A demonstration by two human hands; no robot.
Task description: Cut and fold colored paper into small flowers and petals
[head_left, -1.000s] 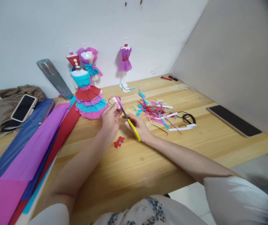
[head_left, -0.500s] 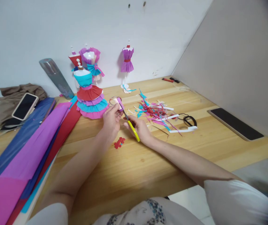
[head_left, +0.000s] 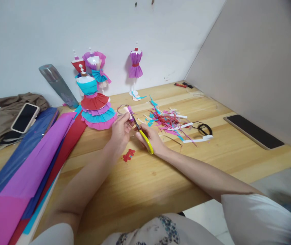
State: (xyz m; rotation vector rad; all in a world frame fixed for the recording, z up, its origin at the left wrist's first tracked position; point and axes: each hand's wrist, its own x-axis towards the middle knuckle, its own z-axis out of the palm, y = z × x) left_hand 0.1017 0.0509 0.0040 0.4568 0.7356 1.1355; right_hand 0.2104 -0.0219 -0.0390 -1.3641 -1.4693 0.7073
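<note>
My left hand [head_left: 121,128] pinches a small piece of pink and purple paper [head_left: 128,111] between thumb and fingertips. In my right hand [head_left: 152,137] is a pair of scissors with yellow handles [head_left: 146,139], its blades up against the paper's right edge. Two red paper flowers [head_left: 128,155], with a speck of blue between them, lie on the table below my hands. Just beyond my left hand stands a small dress form in a tiered blue, red and purple paper dress [head_left: 96,105]. My palms hide part of the scissors' handles.
Coloured paper scraps [head_left: 167,119] and a black cord loop [head_left: 204,128] lie to the right, with a dark flat tray [head_left: 254,131] farther over. Folded coloured paper [head_left: 33,160], a phone [head_left: 25,117] and a leaning bottle [head_left: 58,86] fill the left. Another dress form [head_left: 135,64] stands near the wall.
The scissors have turned slightly in my right hand, their handles shifting a little to the right. My left hand keeps its pinch on the paper. The whole view has shifted slightly.
</note>
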